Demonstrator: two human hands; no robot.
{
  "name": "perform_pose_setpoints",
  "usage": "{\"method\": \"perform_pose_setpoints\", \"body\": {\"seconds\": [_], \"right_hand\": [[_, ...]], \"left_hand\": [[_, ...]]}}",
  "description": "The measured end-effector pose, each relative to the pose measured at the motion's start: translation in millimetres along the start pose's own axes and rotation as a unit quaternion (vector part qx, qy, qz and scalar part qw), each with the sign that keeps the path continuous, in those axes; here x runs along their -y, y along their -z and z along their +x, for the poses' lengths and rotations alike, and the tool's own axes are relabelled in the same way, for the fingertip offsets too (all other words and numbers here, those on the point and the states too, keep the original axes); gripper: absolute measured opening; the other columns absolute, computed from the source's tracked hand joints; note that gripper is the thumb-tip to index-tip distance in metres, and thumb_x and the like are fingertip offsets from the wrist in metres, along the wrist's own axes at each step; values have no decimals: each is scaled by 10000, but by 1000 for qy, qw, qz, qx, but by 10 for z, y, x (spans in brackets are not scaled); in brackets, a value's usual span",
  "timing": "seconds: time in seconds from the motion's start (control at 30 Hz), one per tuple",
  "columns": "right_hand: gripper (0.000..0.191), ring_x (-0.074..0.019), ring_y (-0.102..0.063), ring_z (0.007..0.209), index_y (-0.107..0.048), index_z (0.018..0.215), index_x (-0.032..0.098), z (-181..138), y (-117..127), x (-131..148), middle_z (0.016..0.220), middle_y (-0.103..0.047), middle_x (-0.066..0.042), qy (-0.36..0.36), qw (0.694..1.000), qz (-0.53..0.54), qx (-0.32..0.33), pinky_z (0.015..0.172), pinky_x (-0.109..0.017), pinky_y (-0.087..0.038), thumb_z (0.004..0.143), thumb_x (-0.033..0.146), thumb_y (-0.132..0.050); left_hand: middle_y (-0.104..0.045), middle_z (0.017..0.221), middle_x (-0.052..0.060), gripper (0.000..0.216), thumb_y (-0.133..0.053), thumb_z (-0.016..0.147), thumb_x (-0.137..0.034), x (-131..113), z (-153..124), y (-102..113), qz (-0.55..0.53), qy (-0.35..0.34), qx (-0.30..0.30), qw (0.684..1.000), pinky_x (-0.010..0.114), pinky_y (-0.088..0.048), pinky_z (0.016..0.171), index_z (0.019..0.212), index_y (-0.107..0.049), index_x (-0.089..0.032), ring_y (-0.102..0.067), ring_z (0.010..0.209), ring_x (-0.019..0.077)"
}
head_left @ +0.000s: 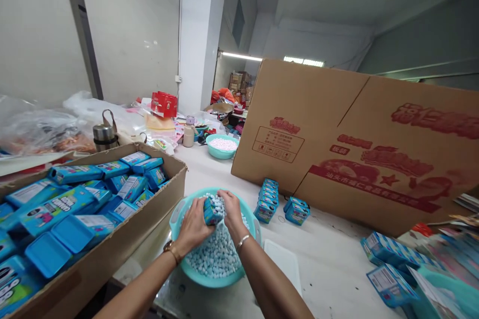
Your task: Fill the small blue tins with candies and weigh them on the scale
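Observation:
A teal plastic basin (250, 217) full of small pale-blue candies (217, 254) sits on the white table in front of me. My left hand (192, 227) is closed round a small blue box (211, 211) held over the candies. My right hand (229, 208) rests on the top of the same box, fingers curled and pressed onto the candies heaped there. Both wrists wear bracelets.
A cardboard carton (112, 251) of blue boxes stands at the left. A large flattened carton (359, 144) leans across the right. Filled blue boxes (266, 200) stand in rows beyond the basin; more boxes (389, 269) lie right. A second bowl (222, 146) sits farther back.

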State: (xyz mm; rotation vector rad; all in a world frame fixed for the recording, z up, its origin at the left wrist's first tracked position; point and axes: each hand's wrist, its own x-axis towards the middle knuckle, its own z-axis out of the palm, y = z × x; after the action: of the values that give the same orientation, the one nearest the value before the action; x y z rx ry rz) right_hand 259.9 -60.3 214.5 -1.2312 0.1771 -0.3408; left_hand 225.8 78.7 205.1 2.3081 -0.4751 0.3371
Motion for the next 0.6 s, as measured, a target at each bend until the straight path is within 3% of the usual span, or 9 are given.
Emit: {"method": "perform_pose_setpoints", "body": {"seconds": [0.33, 0.6], "right_hand": [[455, -245, -620, 816, -695, 736, 160, 13, -33, 100, 783, -680, -89, 3, 1000, -10, -18, 780, -330, -463, 691, 611, -650], [648, -272, -644, 837, -704, 744, 150, -114, -137, 144, 837, -698, -132, -14, 999, -26, -11, 801, -372, -476, 780, 762, -495]], "left_hand": [[-504, 1206, 112, 671, -664, 649, -229, -85, 57, 48, 2, -13, 12, 1000, 407, -445, 978, 1267, -409, -179, -531, 1139, 293], [-510, 1203, 113, 678, -657, 637, -224, -50, 55, 41, 13, -8, 28, 999, 381, -448, 970, 1262, -402, -166, -531, 1146, 284]]}}
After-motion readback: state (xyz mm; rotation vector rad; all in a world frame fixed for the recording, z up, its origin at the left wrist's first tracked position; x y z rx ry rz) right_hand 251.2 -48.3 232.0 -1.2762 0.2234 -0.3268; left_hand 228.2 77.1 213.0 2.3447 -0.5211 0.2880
